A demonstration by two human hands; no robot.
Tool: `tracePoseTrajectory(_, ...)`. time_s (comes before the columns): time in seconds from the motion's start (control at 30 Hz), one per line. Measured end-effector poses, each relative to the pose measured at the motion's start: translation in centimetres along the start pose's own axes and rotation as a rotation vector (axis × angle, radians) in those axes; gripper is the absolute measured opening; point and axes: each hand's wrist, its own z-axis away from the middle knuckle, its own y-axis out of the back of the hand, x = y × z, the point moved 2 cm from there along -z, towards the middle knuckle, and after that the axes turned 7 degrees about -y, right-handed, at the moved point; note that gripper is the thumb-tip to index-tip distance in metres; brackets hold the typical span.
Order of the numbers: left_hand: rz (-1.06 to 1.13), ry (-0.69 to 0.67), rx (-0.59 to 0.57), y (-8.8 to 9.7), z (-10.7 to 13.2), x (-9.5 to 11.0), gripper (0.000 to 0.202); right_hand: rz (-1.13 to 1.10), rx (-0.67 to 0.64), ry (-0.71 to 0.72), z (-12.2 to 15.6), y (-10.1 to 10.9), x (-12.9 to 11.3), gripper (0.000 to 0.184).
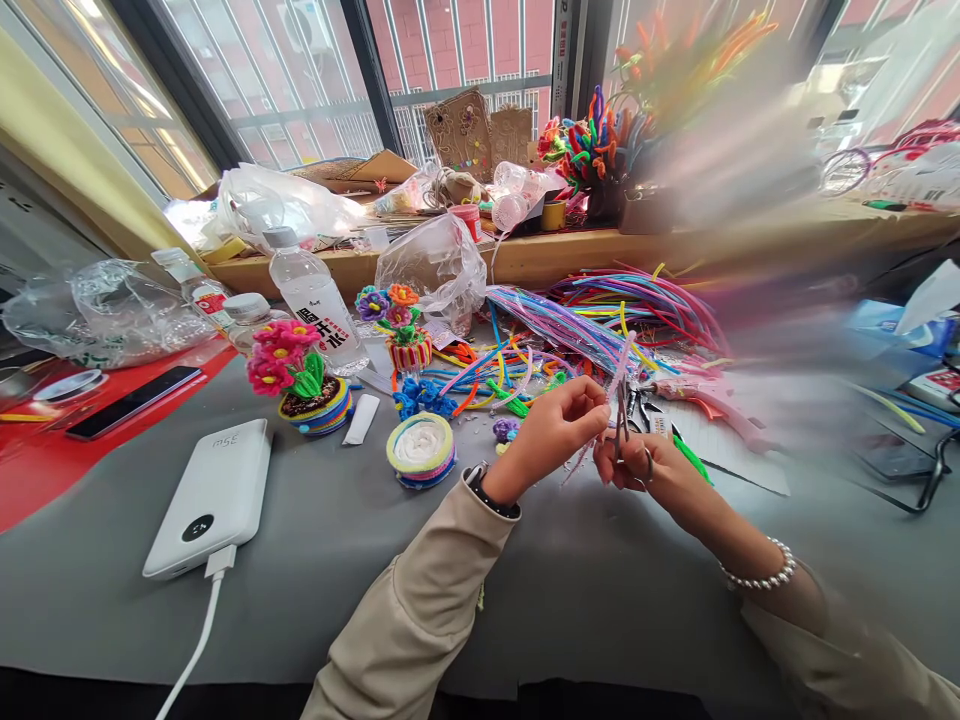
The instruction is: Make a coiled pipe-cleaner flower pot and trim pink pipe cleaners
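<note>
My left hand (566, 425) is closed in a pinch on a pale pink pipe cleaner (622, 362), part of which sticks up above the fingers. Just to the right, my right hand (645, 465) grips a pair of scissors (622, 425) by the finger loops, blades pointing up beside the pipe cleaner. Whether the blades touch it I cannot tell. Behind the hands lies a bundle of purple and blue pipe cleaners (559, 325). A round pot wrapped in yellow and blue (421, 450), filled with white material, stands left of my left wrist.
Further left are a pot of pink pipe-cleaner flowers (285, 365), a water bottle (315, 305) and a cabled white power bank (214, 500). A phone (135, 402) rests on red material. Pliers (646, 408) lie behind my right hand. The right side of the view is smeared.
</note>
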Motion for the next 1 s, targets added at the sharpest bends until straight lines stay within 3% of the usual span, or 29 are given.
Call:
tracePoseTrajectory(0.17,0.138,0.069,-0.129,-0.4,0.1,-0.3,0.011,-0.013,-0.039,0.034,0.2,-0.1,-0.3,0.074)
tracePoseTrajectory(0.3,0.164,0.065,-0.164,-0.5,0.1,-0.1,0.012,0.038,-0.024,0.044,0.4,0.2,-0.6,0.074)
tracePoseTrajectory(0.63,0.038,0.043,-0.089,-0.3,0.0,-0.1,0.01,-0.052,0.068,0.019,0.1,0.5,0.1,0.057)
tracePoseTrajectory(0.83,0.044,0.032,-0.11,-0.4,0.0,-0.3,0.013,-0.117,0.202,0.006,0.1,1.0,0.4,0.06)
tracePoseTrajectory(1.0,0.102,0.038,-0.068,-0.3,0.1,-0.4,0.013,-0.097,0.053,-0.028,0.1,0.6,0.0,0.07)
